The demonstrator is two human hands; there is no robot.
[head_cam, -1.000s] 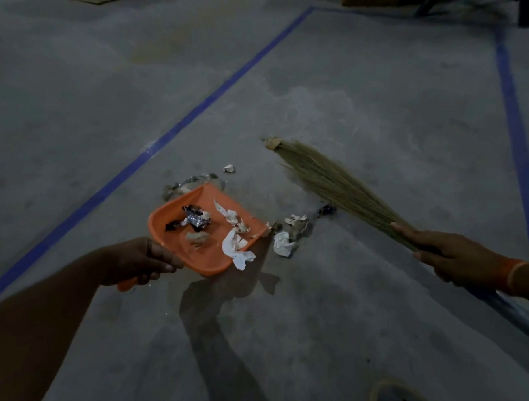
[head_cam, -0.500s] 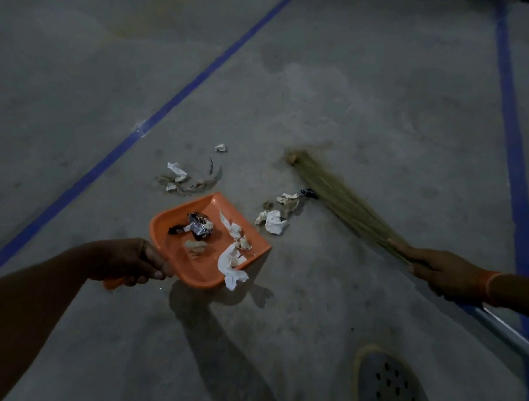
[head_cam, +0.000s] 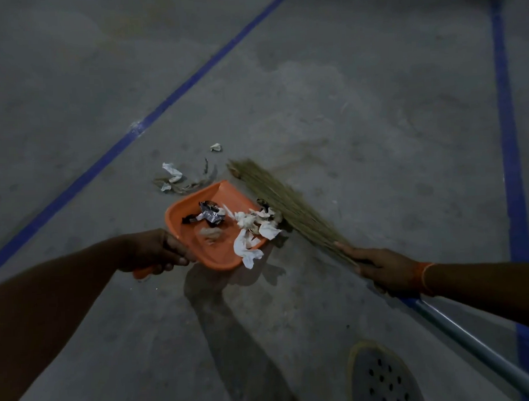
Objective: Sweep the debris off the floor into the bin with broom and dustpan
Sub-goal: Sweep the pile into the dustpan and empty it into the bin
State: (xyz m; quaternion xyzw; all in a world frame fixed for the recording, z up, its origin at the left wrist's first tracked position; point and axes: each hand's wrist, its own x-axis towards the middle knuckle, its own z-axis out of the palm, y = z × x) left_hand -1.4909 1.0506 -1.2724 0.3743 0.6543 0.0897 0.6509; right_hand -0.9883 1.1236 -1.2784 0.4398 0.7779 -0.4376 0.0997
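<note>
Surroundings: grey concrete floor (head_cam: 359, 113) crossed by a diagonal blue line (head_cam: 175, 98) at left and a second blue stripe (head_cam: 509, 149) at right; a perforated shoe (head_cam: 383, 376) at the bottom edge.
Loose debris: paper scraps (head_cam: 172, 175) lie on the floor just beyond the pan's far corner, one small scrap (head_cam: 216, 147) farther off.
Dustpan (head_cam: 217, 250): orange, on the floor, mouth facing right toward the broom; wrappers and white paper inside, some hanging over its lip.
Broom (head_cam: 287, 205): long axis runs from far-left tip to near-right handle; bristles touch the pan's mouth.
Left hand (head_cam: 157, 252): grip closed around the pan's handle.
Right hand (head_cam: 382, 271): grip wrapped round the broom's neck.
</note>
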